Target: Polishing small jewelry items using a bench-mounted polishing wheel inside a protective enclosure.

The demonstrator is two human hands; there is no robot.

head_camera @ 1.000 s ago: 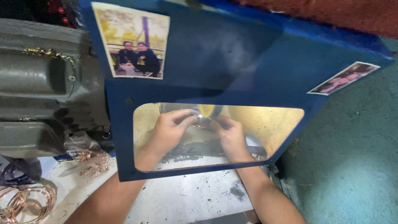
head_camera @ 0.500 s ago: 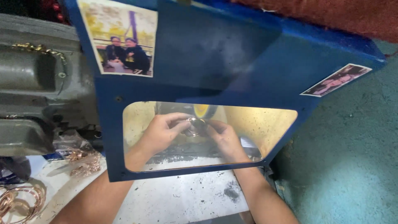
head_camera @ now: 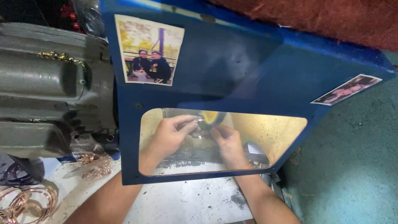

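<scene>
Both hands are reached in behind a blue metal guard (head_camera: 248, 70) and are seen through its clear window (head_camera: 273, 137). The left hand (head_camera: 168, 135) is closed, its fingers pinched on a small metal ring (head_camera: 202, 129). The right hand (head_camera: 228, 143) is closed on the same ring from the other side, so the ring is held between the two hands, just below a yellowish wheel (head_camera: 210, 116) whose outline is blurred. Whether the ring touches the wheel cannot be told. Two photographs are stuck on the guard, one at its upper left (head_camera: 149, 49) and one at its right edge (head_camera: 346, 89). A grey motor housing (head_camera: 45, 99) is seen to the left of the guard. On the pale surface (head_camera: 186, 201) beneath, copper-coloured bangles (head_camera: 25, 203) are piled at the lower left, well apart from the hands.
</scene>
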